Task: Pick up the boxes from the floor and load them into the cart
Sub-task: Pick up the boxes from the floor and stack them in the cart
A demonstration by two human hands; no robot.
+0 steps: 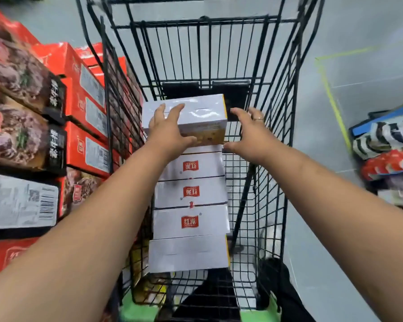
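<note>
A black wire cart [275, 126] fills the middle of the view. Inside it, along the left side, several white boxes with red logos [190, 194] lie in a row. At the far end of that row a white box with a yellow edge [203, 112] sits raised and tilted. My left hand [170, 129] grips this box, fingers spread over its top and thumb on its near side. My right hand [251, 133] hovers just right of the box with fingers spread and relaxed, apart from it and holding nothing.
Stacks of red cartons with meat pictures [33, 101] press against the cart's left side. A pile of blue, black-and-white and red packs [389, 149] lies on the grey floor at right. Yellow tape [333, 98] marks the floor. The cart's right half shows bare wire bottom.
</note>
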